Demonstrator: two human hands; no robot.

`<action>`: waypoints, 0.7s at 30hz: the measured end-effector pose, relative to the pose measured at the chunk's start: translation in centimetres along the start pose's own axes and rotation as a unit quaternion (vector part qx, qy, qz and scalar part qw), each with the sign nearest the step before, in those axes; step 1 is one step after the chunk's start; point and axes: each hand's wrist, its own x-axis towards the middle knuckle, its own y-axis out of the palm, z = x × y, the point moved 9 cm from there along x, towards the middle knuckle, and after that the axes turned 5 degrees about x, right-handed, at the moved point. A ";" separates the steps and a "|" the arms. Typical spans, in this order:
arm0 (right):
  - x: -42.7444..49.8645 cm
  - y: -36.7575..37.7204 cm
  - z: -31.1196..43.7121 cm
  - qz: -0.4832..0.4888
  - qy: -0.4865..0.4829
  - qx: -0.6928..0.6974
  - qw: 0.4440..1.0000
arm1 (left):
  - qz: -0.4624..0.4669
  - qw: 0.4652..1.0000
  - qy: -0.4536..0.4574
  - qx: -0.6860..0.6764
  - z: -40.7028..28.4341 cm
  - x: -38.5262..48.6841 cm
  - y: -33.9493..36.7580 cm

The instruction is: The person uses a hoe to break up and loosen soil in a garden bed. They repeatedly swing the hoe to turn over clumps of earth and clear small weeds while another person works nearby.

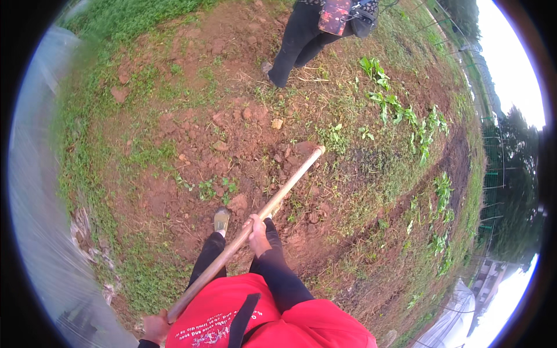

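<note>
A hoe with a long wooden handle [287,188] runs diagonally across my body, from the lower left up to the middle of the view. Its metal blade [304,147] rests at the broken reddish soil, partly hidden by the handle's end. My right hand [257,230] is closed around the middle of the handle. Near the handle's rear end, beside my red shirt, my left hand [156,327] grips the wood. Clods of soil [237,203] and small green weeds [217,188] lie in front of my shoe [222,219].
Another person [300,43] in dark trousers stands ahead, carrying a patterned bag. Leafy green plants [422,130] grow in rows on the right. Plastic sheeting [43,174] stands along the left edge. A green mesh fence [491,182] is at the far right.
</note>
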 end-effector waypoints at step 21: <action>-27.5 6.1 49.8 0.020 -0.506 0.034 0.861 | -0.301 0.890 0.300 -0.165 -33.2 27.3 -20.0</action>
